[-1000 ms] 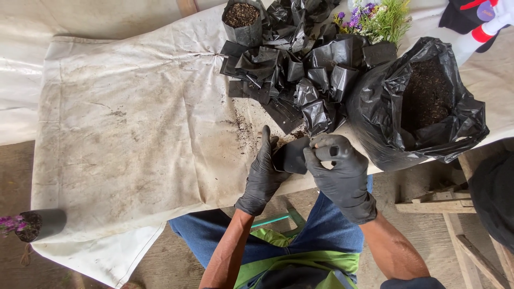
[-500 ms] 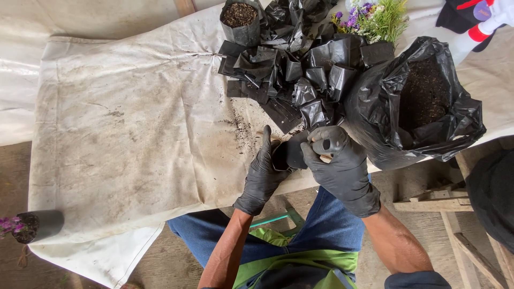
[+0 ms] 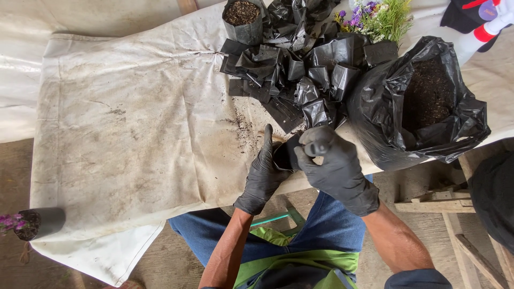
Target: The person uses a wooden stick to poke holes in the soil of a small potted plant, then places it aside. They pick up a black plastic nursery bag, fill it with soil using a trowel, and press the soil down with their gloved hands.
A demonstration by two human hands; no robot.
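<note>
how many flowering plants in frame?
2. One clump of purple flowers at the top edge, behind the pile of empty bags. One potted purple plant at the lower left, beside the cloth. More could be hidden behind the pile.

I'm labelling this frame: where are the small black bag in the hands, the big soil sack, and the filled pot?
small black bag (image 3: 282, 155), head view, its open mouth.
big soil sack (image 3: 375, 109), head view, left wall.
filled pot (image 3: 246, 33), head view, front wall.

Stained white cloth (image 3: 123, 139) spread across the table; heap of empty black nursery bags (image 3: 300, 64) at its far edge, beside a filled bag of soil (image 3: 242, 18) and purple flowers (image 3: 375, 16); big black sack of soil (image 3: 428, 101) right; potted purple plant (image 3: 32, 222) lower left
</note>
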